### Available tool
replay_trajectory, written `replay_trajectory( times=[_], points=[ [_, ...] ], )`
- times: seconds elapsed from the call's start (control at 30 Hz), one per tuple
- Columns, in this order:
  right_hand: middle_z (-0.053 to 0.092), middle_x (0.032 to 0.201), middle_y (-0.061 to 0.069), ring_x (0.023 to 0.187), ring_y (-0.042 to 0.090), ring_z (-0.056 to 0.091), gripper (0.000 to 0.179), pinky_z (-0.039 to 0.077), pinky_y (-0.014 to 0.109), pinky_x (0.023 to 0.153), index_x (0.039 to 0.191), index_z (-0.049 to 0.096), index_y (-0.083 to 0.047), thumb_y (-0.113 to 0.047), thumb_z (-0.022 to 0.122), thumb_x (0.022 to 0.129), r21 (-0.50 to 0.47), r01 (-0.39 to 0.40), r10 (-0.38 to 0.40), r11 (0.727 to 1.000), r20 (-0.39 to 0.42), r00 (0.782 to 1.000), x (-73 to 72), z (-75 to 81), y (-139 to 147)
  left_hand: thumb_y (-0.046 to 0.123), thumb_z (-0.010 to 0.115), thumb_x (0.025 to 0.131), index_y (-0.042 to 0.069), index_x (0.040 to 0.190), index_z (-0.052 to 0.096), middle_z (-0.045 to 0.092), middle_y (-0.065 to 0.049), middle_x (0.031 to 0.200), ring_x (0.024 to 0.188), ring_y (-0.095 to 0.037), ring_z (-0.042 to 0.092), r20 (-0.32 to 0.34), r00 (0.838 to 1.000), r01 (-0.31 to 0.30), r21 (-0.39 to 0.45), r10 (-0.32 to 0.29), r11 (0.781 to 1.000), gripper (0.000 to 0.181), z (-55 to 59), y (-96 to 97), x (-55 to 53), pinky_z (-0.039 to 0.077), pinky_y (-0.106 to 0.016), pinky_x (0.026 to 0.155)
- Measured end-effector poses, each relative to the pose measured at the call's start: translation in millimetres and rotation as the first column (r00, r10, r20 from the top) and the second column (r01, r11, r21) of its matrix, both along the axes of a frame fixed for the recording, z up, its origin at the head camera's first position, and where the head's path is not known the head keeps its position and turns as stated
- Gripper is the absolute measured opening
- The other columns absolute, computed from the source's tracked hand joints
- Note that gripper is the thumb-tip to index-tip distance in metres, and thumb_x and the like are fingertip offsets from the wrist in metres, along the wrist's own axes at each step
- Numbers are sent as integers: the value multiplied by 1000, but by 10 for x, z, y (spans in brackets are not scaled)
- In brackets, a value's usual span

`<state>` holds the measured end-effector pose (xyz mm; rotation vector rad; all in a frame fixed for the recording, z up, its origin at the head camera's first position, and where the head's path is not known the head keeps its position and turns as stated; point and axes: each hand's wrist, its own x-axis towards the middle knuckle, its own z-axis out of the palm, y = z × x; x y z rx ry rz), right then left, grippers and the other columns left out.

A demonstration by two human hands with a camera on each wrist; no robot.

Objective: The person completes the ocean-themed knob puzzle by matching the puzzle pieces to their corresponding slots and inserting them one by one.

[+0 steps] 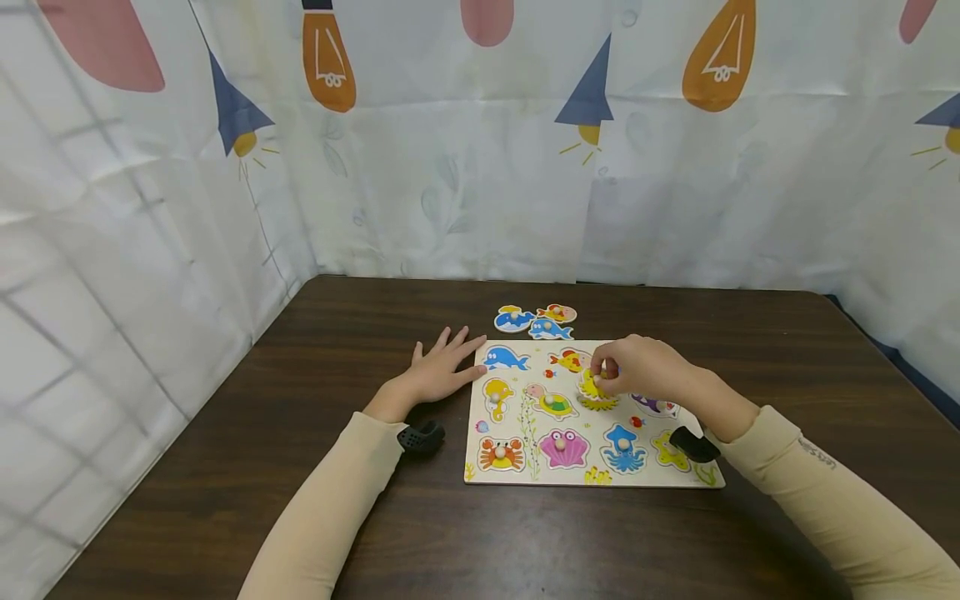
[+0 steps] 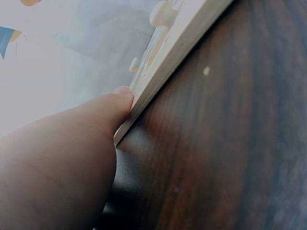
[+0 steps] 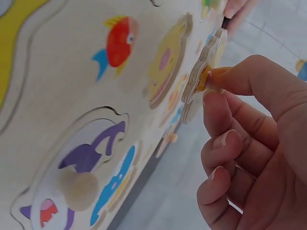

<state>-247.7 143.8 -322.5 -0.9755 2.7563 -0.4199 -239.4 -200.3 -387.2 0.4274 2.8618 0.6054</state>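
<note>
A wooden peg puzzle board [image 1: 592, 477] with sea-animal pictures lies on the table. My right hand [image 1: 652, 367] pinches a yellow puzzle piece [image 1: 588, 387] by its knob between thumb and index finger. In the right wrist view this piece [image 3: 205, 72] is tilted and raised off the board, near a yellow printed recess [image 3: 168, 62]. The other right fingers are curled loosely. Spread flat, my left hand [image 1: 431, 379] rests at the board's left edge. In the left wrist view its thumb [image 2: 122, 103] touches that edge.
Behind the board lie several loose pieces, among them a blue whale [image 1: 513, 322], a blue fish-like piece [image 1: 551, 330] and a yellow-red fish [image 1: 559, 313]. Knobbed pieces such as the crab [image 1: 501, 454] and shell [image 1: 564, 448] sit on the board. A patterned curtain [image 1: 465, 208] hangs beyond the dark table [image 1: 315, 483].
</note>
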Motion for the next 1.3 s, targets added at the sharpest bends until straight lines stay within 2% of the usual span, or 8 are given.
replay_trajectory(
  times=[0.23, 0.6, 0.97, 1.3],
  points=[
    [57, 75, -6, 64, 12, 49, 6, 41, 30, 58, 94, 72, -17, -16, 76, 90, 24, -14, 14, 1000, -15, 1000, 5, -42, 28, 54, 47, 106, 26, 166, 24, 7, -9, 172, 156, -37, -4, 1, 1000, 2, 5, -2, 1000, 70, 1, -6, 2, -7, -72, 114],
    [56, 77, -4, 69, 13, 50, 4, 43, 29, 60, 93, 73, -16, -15, 77, 90, 37, -2, 1, 999, 43, 999, 4, -83, 40, 54, 46, 106, 26, 166, 24, 7, -9, 172, 156, -38, -3, -6, 1000, 6, 7, -6, 1000, 69, 4, 0, 6, -7, -73, 114],
    [55, 77, -4, 71, 12, 51, 4, 44, 29, 62, 94, 75, -16, -17, 78, 91, 84, -19, 16, 996, 37, 999, -7, -85, 21, 54, 46, 106, 26, 166, 24, 7, -10, 172, 156, -38, -3, -8, 1000, 8, 9, -8, 1000, 69, 0, -3, 9, -6, -73, 114],
    [57, 79, -3, 72, 14, 52, 6, 44, 30, 62, 97, 76, -16, -20, 77, 93, 97, -2, -5, 995, 74, 997, 9, -69, -23, 55, 45, 106, 26, 166, 24, 7, -10, 172, 156, -38, -4, -6, 1000, 9, 8, -9, 1000, 69, -2, -6, 11, -6, -73, 114]
  ],
)
